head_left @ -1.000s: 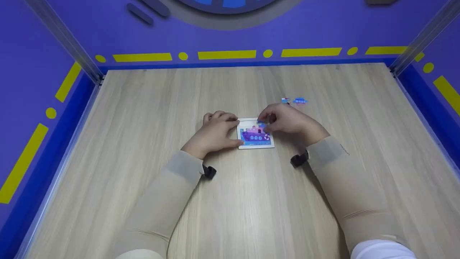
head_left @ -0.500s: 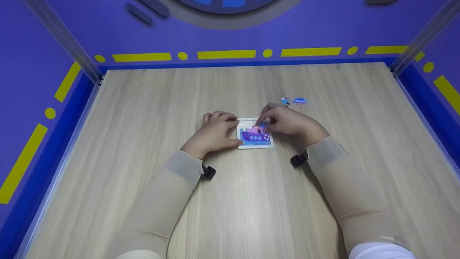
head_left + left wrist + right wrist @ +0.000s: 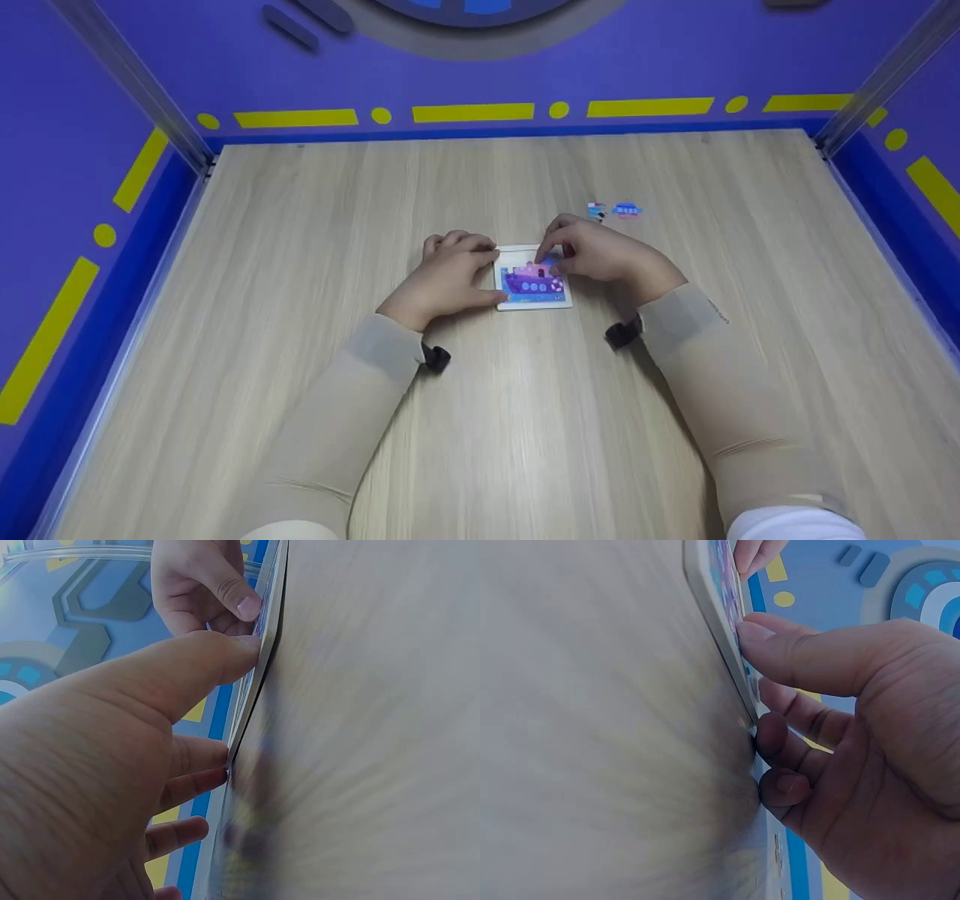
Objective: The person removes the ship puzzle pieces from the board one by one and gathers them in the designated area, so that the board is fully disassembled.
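Observation:
A small white-framed jigsaw puzzle (image 3: 534, 306) with a purple and pink ship picture lies on the table. A pale bare strip shows along its far side. My left hand (image 3: 448, 281) rests at its left edge, thumb on the near corner and index fingertip by the far corner, fingers fairly straight. Over the upper right of the picture, my right hand (image 3: 600, 249) pinches a blue puzzle piece (image 3: 550, 263) between thumb and index finger, low against the picture. Fingers partly hide that piece. In the right wrist view, the right thumb (image 3: 780, 652) lies over the frame.
Two loose puzzle pieces lie beyond my right hand: a small multicoloured one (image 3: 596, 211) and a blue and pink one (image 3: 627, 210). Blue-purple walls (image 3: 480, 86) with yellow marks enclose the wooden table (image 3: 487, 420) at the back and sides.
My right index finger has shifted slightly left and toward me over the puzzle, and the blue piece sits lower among the others. My left hand has stayed in place.

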A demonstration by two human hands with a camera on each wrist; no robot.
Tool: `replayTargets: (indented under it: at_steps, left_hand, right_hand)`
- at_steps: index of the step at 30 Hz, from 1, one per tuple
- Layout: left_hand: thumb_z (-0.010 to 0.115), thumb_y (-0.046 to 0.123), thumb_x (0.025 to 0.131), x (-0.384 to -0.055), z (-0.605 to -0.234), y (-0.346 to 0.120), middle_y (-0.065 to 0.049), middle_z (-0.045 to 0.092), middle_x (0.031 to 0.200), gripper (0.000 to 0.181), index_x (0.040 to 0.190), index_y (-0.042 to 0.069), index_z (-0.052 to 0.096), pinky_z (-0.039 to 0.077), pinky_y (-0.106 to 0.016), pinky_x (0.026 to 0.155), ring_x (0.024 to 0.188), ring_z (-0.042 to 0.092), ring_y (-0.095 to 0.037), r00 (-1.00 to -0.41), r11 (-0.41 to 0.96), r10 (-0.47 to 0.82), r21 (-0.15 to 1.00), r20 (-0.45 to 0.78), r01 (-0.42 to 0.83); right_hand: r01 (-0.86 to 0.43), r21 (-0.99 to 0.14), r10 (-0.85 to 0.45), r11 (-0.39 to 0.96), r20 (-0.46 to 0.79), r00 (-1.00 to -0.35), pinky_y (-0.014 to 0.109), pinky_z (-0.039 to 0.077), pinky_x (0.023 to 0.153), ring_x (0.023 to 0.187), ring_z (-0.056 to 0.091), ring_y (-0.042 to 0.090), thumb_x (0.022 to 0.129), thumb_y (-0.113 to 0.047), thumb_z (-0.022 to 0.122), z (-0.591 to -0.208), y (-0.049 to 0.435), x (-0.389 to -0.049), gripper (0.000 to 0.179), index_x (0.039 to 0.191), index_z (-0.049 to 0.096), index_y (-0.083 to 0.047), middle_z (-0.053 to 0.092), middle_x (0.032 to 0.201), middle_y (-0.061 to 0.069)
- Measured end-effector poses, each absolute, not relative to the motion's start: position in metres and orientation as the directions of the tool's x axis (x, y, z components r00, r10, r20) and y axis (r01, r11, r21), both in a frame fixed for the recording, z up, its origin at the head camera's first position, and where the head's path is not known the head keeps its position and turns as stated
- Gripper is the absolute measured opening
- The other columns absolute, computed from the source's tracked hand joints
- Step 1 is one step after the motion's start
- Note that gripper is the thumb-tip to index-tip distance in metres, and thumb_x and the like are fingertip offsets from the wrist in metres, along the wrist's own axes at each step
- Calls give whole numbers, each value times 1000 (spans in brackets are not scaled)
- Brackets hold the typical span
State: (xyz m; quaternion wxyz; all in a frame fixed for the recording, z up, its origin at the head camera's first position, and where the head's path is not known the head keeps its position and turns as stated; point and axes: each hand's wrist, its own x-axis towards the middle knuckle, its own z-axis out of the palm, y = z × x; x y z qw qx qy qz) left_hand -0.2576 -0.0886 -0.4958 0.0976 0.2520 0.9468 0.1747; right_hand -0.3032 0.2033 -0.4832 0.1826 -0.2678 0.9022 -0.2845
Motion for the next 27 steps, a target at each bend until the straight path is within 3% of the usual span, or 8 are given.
replayTargets:
  at_steps: [13, 21, 27]
  left_hand:
    - [79, 63, 100, -258, -495, -88, -3, 54, 173, 84, 165, 13, 60, 21, -64, 134, 165, 40, -32, -856, 817, 507, 376, -105, 438]
    - [79, 62, 100, -258, -496, -88, -3, 54, 173, 83, 165, 13, 60, 21, -64, 133, 164, 40, -32, -855, 813, 510, 379, -99, 441]
    - [80, 62, 100, -257, -496, -89, -4, 54, 173, 83, 164, 14, 61, 22, -66, 133, 164, 41, -32, -856, 813, 509, 378, -93, 443]
  right_hand:
    - [-348, -622, -564, 701, -187, -804, 47, 52, 101, 114, 60, 31, 103, -3, 78, -483, 202, -302, 23, 118, 86, -19, 67, 134, 10]
    - [-337, -621, -549, 708, -184, -815, 48, 52, 102, 113, 60, 32, 102, 0, 78, -484, 201, -303, 39, 139, 76, -11, 69, 128, 13]
    - [-351, -621, -552, 701, -163, -818, 48, 53, 101, 112, 61, 32, 101, -3, 80, -485, 204, -303, 36, 136, 79, -12, 70, 129, 13]
